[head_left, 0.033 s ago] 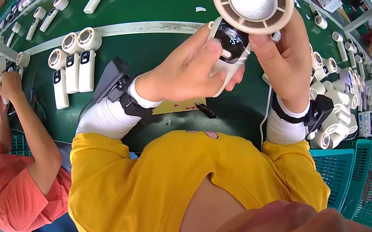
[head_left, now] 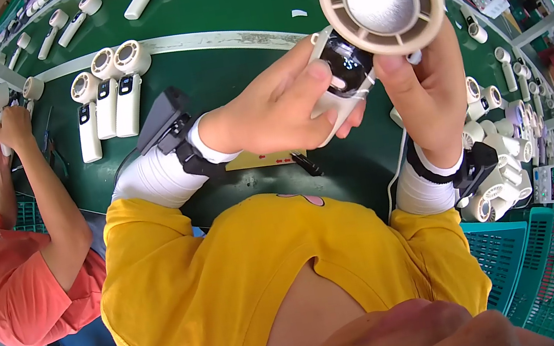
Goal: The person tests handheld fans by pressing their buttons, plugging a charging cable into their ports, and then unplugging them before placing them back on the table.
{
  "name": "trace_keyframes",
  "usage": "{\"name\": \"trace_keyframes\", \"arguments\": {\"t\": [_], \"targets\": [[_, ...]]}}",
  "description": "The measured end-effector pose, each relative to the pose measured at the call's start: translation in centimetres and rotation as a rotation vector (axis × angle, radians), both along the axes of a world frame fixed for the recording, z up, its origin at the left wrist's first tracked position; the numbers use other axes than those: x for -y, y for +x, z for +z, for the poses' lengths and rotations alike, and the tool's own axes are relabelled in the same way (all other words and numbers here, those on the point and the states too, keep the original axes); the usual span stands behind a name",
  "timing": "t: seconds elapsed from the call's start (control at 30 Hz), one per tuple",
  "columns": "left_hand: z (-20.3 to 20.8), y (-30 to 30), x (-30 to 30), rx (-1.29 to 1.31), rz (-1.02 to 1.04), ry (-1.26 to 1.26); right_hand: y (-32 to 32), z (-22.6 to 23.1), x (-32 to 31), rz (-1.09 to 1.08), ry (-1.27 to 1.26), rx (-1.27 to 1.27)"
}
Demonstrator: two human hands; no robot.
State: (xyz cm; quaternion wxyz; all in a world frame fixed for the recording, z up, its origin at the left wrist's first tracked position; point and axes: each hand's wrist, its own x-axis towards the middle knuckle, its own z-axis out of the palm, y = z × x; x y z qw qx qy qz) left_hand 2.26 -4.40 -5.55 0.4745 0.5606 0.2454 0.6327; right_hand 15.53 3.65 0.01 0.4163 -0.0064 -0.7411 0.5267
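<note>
A cream handheld fan (head_left: 353, 78) is raised in front of me, its round head tilted up toward me with a silvery disc inside a spoked ring. My left hand (head_left: 279, 99) is wrapped round the handle, with the thumb lying beside the glossy black panel near a light button. Behind the round head, my right hand (head_left: 429, 85) is closed on the fan, its thumb just under the rim; most of its fingers are hidden. The panel looks dark with reflections.
Several cream fans (head_left: 106, 108) lie on the green table (head_left: 229, 60) at left. A pile of fan heads (head_left: 505, 171) sits at right, above green baskets (head_left: 503, 252). A yellow sheet (head_left: 257, 162) and a black pen-like thing (head_left: 306, 164) lie near me. A co-worker (head_left: 29, 266) works at left.
The lit digits on the black panel have gone dark. The fan's round head has shifted slightly to the right and down, and both hands keep their hold.
</note>
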Motion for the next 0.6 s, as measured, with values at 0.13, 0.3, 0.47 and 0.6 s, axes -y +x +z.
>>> {"name": "trace_keyframes", "arguments": {"t": [0.13, 0.3, 0.47, 0.6], "targets": [[0.9, 1.0, 1.0, -0.03, 0.078, -0.003, 1.6, 0.8, -1.0, 0.008, 0.187, 0.13], [1.3, 1.5, 1.6, -0.081, 0.163, -0.018, 3.6, 1.6, -2.9, -0.192, 0.601, 0.306], [0.7, 1.5, 0.9, -0.119, 0.259, -0.02, 5.2, 1.7, -2.8, -0.443, 0.081, 0.237], [0.8, 1.9, 0.3, -0.187, 0.268, -0.023, 3.5, 0.6, -4.8, 0.043, -0.068, -0.146]]}}
